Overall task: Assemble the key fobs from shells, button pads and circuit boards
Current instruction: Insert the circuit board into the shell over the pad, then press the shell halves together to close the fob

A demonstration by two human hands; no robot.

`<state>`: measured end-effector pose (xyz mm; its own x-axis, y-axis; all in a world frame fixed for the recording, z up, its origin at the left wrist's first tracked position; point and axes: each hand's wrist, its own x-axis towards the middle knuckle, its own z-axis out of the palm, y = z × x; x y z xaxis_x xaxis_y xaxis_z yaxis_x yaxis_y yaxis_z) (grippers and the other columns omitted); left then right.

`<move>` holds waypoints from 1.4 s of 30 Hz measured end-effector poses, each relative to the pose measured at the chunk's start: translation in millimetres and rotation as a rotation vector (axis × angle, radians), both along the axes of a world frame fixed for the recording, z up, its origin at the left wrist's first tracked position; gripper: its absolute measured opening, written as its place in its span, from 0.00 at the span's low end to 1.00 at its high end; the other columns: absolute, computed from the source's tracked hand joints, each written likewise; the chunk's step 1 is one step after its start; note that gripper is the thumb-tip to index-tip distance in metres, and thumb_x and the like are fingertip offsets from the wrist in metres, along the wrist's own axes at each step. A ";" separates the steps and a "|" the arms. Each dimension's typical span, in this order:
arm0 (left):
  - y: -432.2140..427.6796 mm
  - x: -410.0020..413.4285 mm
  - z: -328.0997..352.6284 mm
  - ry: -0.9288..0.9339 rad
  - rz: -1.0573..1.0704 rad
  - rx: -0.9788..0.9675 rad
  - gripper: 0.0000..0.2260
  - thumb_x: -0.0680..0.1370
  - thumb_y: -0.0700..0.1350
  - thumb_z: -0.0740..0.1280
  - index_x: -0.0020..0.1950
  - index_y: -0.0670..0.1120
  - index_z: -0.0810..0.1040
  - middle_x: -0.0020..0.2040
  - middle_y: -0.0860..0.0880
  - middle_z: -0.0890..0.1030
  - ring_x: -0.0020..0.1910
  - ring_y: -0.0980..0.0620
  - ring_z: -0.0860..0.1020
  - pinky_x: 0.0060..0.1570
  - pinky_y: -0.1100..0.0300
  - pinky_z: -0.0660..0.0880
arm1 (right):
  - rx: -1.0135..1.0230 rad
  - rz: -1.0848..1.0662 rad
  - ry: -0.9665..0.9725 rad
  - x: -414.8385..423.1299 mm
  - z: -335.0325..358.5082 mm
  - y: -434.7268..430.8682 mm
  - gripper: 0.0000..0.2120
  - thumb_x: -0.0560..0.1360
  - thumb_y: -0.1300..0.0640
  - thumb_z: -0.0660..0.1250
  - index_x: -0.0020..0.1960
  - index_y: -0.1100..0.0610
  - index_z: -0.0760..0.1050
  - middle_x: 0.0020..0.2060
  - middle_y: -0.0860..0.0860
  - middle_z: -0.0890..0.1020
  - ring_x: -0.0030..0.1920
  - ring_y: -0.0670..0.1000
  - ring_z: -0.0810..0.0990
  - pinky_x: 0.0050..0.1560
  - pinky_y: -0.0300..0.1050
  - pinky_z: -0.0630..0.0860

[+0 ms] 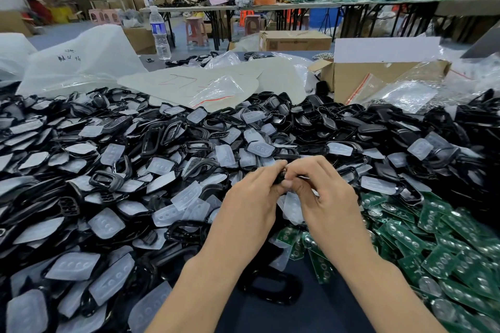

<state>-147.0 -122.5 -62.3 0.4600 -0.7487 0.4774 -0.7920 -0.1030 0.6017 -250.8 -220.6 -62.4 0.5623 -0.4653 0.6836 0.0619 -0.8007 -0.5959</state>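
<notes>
My left hand (254, 197) and my right hand (322, 192) meet at the middle of the view, above the heap. Both grip one small black key fob shell (281, 178) between their fingertips; most of it is hidden by the fingers. A clear button pad (293, 207) shows just below my right hand. Black shells (167, 132) and translucent button pads (108, 224) cover the table in a wide pile. Green circuit boards (438, 235) lie heaped at the right. One black shell frame (270, 289) lies on the dark table between my forearms.
An open cardboard box (359, 81) with small plastic bags stands at the back right. Large plastic bags (81, 62) and a water bottle (160, 32) are at the back left. Tables, stools and stacked cartons fill the room behind; a person stands far off.
</notes>
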 end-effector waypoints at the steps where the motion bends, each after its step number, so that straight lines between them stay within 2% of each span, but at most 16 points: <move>1: 0.1 -0.5 0.5 0.005 0.000 0.000 0.17 0.82 0.38 0.65 0.71 0.46 0.76 0.61 0.50 0.82 0.58 0.51 0.81 0.57 0.52 0.77 | 0.002 -0.003 0.003 0.2 -0.2 -0.2 0.16 0.76 0.69 0.68 0.48 0.47 0.74 0.45 0.43 0.77 0.48 0.34 0.76 0.47 0.23 0.67; 9: 0.7 -4.1 4.4 -0.033 -0.010 -0.023 0.15 0.80 0.34 0.65 0.64 0.45 0.79 0.53 0.51 0.84 0.48 0.51 0.83 0.49 0.52 0.79 | 0.037 -0.023 0.029 -0.1 -0.2 0.5 0.15 0.76 0.64 0.65 0.47 0.43 0.73 0.44 0.43 0.75 0.44 0.39 0.76 0.42 0.26 0.68; 12: 1.1 -4.5 3.7 -0.044 -0.002 0.002 0.17 0.79 0.33 0.64 0.66 0.46 0.78 0.54 0.51 0.84 0.50 0.50 0.83 0.49 0.51 0.79 | 0.068 -0.033 0.032 0.2 0.6 0.9 0.17 0.76 0.66 0.65 0.47 0.43 0.73 0.44 0.43 0.76 0.46 0.39 0.78 0.43 0.26 0.69; 14: 1.4 -5.7 4.0 -0.096 0.052 0.013 0.18 0.80 0.34 0.65 0.69 0.46 0.77 0.57 0.49 0.84 0.52 0.48 0.83 0.48 0.49 0.80 | 0.185 -0.015 0.043 0.6 2.2 2.7 0.15 0.79 0.64 0.67 0.47 0.42 0.74 0.47 0.42 0.79 0.49 0.40 0.80 0.46 0.27 0.71; 16: 1.0 -6.0 4.9 -0.210 0.141 -0.012 0.17 0.79 0.37 0.68 0.68 0.44 0.79 0.55 0.49 0.85 0.49 0.46 0.84 0.40 0.50 0.81 | 0.376 0.046 0.009 1.6 3.3 5.9 0.12 0.79 0.59 0.70 0.47 0.41 0.76 0.48 0.40 0.82 0.50 0.41 0.81 0.47 0.29 0.74; 18: 0.7 -5.9 5.9 -0.325 0.223 -0.060 0.16 0.78 0.41 0.70 0.65 0.44 0.81 0.52 0.50 0.85 0.46 0.47 0.84 0.34 0.56 0.78 | 0.587 0.129 -0.048 3.1 4.9 8.9 0.05 0.78 0.50 0.71 0.48 0.41 0.77 0.47 0.43 0.83 0.44 0.47 0.82 0.46 0.36 0.78; 19: 0.6 -5.4 5.1 -0.362 0.242 -0.084 0.16 0.77 0.41 0.72 0.65 0.44 0.81 0.52 0.50 0.85 0.47 0.47 0.84 0.34 0.56 0.78 | 0.675 0.153 -0.061 3.6 5.6 9.5 0.03 0.76 0.46 0.71 0.48 0.41 0.78 0.47 0.45 0.84 0.45 0.49 0.83 0.48 0.41 0.80; 21: 0.7 -4.0 3.0 -0.370 0.248 -0.113 0.17 0.78 0.40 0.73 0.66 0.45 0.81 0.54 0.49 0.83 0.50 0.46 0.82 0.35 0.53 0.80 | 0.820 0.200 -0.065 5.0 4.3 8.6 0.08 0.73 0.43 0.71 0.50 0.43 0.80 0.48 0.49 0.85 0.50 0.49 0.85 0.55 0.43 0.81; 25: -2.7 -3.8 -2.3 -0.334 0.227 -0.117 0.19 0.78 0.39 0.71 0.69 0.45 0.78 0.56 0.46 0.79 0.54 0.45 0.78 0.40 0.49 0.81 | 1.063 0.310 -0.133 8.9 5.1 6.5 0.14 0.72 0.49 0.70 0.55 0.53 0.83 0.50 0.54 0.87 0.52 0.52 0.86 0.51 0.41 0.82; 28: -6.3 -5.5 -5.1 -0.185 0.122 -0.132 0.19 0.81 0.41 0.69 0.72 0.45 0.76 0.60 0.46 0.76 0.58 0.47 0.76 0.51 0.51 0.80 | 1.167 0.341 -0.192 9.1 5.3 2.4 0.15 0.74 0.54 0.68 0.59 0.57 0.82 0.54 0.56 0.87 0.56 0.54 0.86 0.51 0.40 0.82; 30: -6.1 -8.9 -4.2 0.001 0.040 -0.120 0.20 0.83 0.45 0.64 0.75 0.49 0.71 0.64 0.53 0.72 0.63 0.52 0.74 0.60 0.57 0.76 | 1.221 0.346 -0.223 8.2 6.2 -0.2 0.14 0.77 0.58 0.66 0.60 0.58 0.82 0.55 0.58 0.86 0.57 0.54 0.85 0.50 0.39 0.81; 32: -5.8 -11.3 -1.7 0.151 -0.029 -0.125 0.19 0.85 0.47 0.60 0.77 0.50 0.69 0.65 0.56 0.71 0.67 0.55 0.71 0.63 0.65 0.71 | 1.236 0.356 -0.234 7.9 6.4 -0.4 0.12 0.80 0.62 0.64 0.61 0.59 0.81 0.55 0.58 0.86 0.56 0.54 0.85 0.49 0.39 0.81; 34: -6.6 -9.9 2.8 0.289 -0.040 -0.179 0.17 0.85 0.43 0.60 0.75 0.50 0.71 0.64 0.56 0.74 0.65 0.60 0.72 0.62 0.71 0.68 | 1.208 0.346 -0.227 8.6 6.0 0.7 0.12 0.80 0.64 0.63 0.60 0.58 0.82 0.54 0.56 0.86 0.54 0.53 0.86 0.50 0.40 0.82; 37: -6.9 -7.0 10.8 0.463 0.033 -0.245 0.13 0.83 0.42 0.64 0.65 0.55 0.77 0.56 0.59 0.81 0.57 0.65 0.77 0.56 0.73 0.71 | 1.150 0.325 -0.232 8.5 6.6 1.7 0.15 0.80 0.66 0.64 0.49 0.52 0.87 0.51 0.52 0.87 0.52 0.49 0.86 0.49 0.37 0.81; 39: -5.3 -6.6 12.6 0.564 0.015 -0.294 0.09 0.82 0.42 0.67 0.58 0.55 0.81 0.51 0.59 0.85 0.54 0.64 0.80 0.54 0.71 0.74 | 1.106 0.344 -0.240 7.6 7.5 1.9 0.14 0.78 0.63 0.66 0.48 0.48 0.87 0.51 0.51 0.87 0.54 0.49 0.86 0.51 0.37 0.80; 42: -2.5 -7.2 14.2 0.617 -0.018 -0.349 0.11 0.81 0.40 0.68 0.54 0.56 0.82 0.51 0.60 0.85 0.53 0.60 0.82 0.56 0.62 0.77 | 1.003 0.382 -0.218 4.7 8.9 3.7 0.09 0.74 0.56 0.69 0.50 0.45 0.85 0.53 0.50 0.86 0.57 0.50 0.84 0.54 0.37 0.80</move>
